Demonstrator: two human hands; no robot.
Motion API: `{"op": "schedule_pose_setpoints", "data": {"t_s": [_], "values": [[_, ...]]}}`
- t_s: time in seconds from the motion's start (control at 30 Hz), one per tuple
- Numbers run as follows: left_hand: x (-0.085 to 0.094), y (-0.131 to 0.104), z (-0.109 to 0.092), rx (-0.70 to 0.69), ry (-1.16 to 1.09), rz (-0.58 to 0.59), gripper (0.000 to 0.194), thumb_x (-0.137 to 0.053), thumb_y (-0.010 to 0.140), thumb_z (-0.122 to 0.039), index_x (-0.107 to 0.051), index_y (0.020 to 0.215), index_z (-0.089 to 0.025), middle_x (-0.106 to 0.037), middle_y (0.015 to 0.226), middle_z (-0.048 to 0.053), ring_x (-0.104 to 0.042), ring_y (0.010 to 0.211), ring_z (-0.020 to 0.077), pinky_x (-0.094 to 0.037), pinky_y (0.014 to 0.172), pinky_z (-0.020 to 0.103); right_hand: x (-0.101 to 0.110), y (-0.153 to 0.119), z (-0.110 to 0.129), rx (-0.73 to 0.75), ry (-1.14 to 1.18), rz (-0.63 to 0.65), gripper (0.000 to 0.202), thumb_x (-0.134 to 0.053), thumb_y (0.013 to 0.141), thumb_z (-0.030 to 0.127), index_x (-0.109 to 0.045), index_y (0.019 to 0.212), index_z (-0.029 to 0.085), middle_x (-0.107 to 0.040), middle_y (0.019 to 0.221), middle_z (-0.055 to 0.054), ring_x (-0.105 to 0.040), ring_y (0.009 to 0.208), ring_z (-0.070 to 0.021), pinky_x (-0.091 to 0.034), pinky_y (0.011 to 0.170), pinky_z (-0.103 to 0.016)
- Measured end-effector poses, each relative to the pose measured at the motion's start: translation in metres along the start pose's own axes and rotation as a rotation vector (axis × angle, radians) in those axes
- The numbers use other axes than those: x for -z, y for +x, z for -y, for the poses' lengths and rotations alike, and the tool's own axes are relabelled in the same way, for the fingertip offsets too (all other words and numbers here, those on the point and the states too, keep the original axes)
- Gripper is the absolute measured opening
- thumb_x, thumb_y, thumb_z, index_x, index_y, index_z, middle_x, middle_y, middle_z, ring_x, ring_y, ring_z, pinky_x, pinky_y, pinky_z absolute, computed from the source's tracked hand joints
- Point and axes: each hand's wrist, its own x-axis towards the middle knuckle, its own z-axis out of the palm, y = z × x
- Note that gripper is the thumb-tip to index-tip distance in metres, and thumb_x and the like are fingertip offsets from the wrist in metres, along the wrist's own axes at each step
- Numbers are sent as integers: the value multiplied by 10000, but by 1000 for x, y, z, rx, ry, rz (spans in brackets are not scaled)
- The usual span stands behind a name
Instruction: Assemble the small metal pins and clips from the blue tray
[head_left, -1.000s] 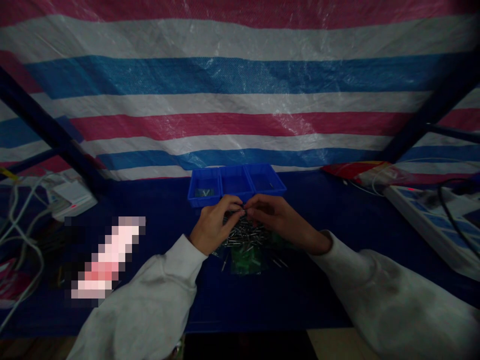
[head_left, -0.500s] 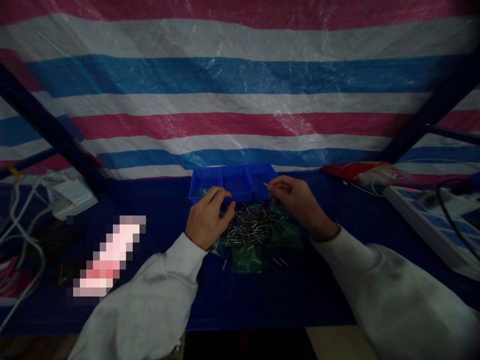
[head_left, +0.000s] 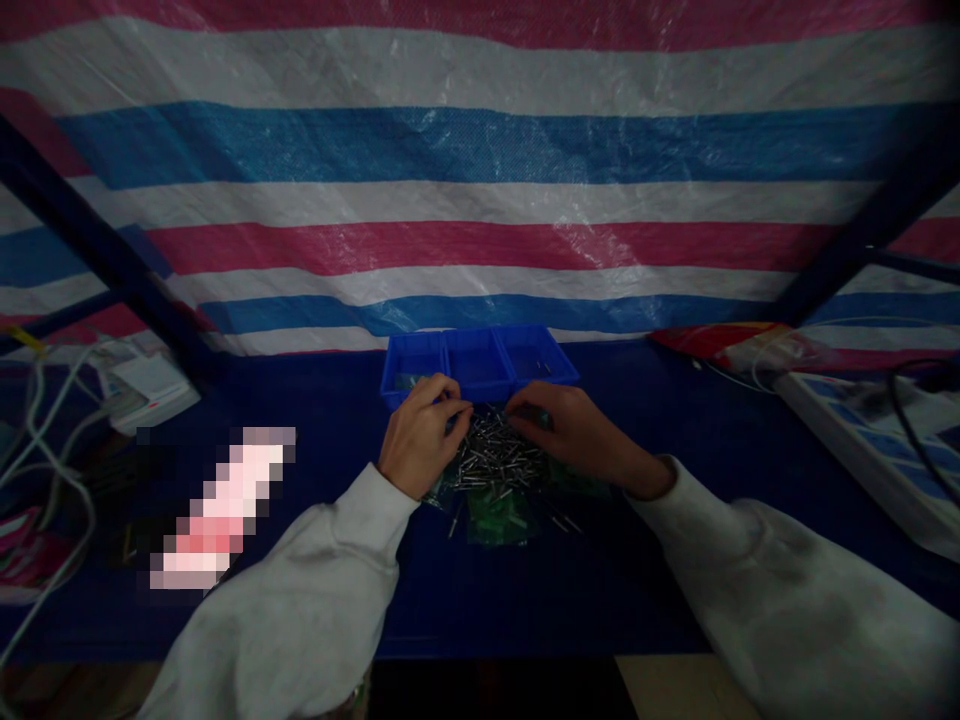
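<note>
A heap of small, thin metal pins (head_left: pixel 501 455) lies on green-tinted plastic bags (head_left: pixel 502 520). On the heap's left, my left hand (head_left: pixel 421 435) has thumb and forefinger drawn together in a pinch; anything between them is too small to make out. Over the heap's upper right edge, my right hand (head_left: pixel 574 430) reaches in with bent fingers close together, their tips partly hidden among the pins. Behind both hands stands a blue three-compartment tray (head_left: pixel 480 392). A few small metal pieces (head_left: pixel 544 368) lie in its right compartment, and something clear is in the left one.
White cables (head_left: pixel 45 440) and a white box (head_left: pixel 154 385) are at the left, near a blurred-out patch (head_left: pixel 225 510). A red packet (head_left: pixel 712 340) and a pale case (head_left: pixel 862 460) sit at the right. A striped sheet (head_left: pixel 480 145) hangs behind the blue table (head_left: pixel 525 610).
My right hand, which held a small metal piece by the tray's right compartment, has moved down and left to the heap. My left thumb and forefinger have drawn closer together.
</note>
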Motion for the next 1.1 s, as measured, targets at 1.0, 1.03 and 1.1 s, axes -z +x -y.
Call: {"op": "schedule_pose_setpoints", "data": {"t_s": [1.0, 1.03, 1.1], "values": [[-4, -1, 2, -47, -183, 83, 149, -544, 923, -147, -680, 984, -153, -716, 928, 46, -681, 798, 157, -569, 786, 307, -19, -4, -6, 23, -134, 94, 86, -568, 929, 157, -652, 912, 162, -635, 890, -57, -614, 842, -182, -468, 799, -321], [-4, -2, 2, -45, -168, 79, 178, -540, 932, -164, -670, 1052, -161, -714, 959, 50, -685, 834, 166, -570, 803, 321, -20, -4, -6, 18, -138, 95, 90, -562, 931, 156, -648, 907, 163, -634, 889, -58, -614, 843, -183, -466, 798, -322], [-4, -3, 2, -37, -137, 70, 251, -540, 938, -193, -631, 1172, -179, -694, 1036, 57, -678, 903, 178, -568, 835, 341, -20, -4, -6, 8, -149, 94, 104, -544, 938, 152, -642, 904, 162, -632, 888, -61, -613, 842, -188, -462, 790, -326]]}}
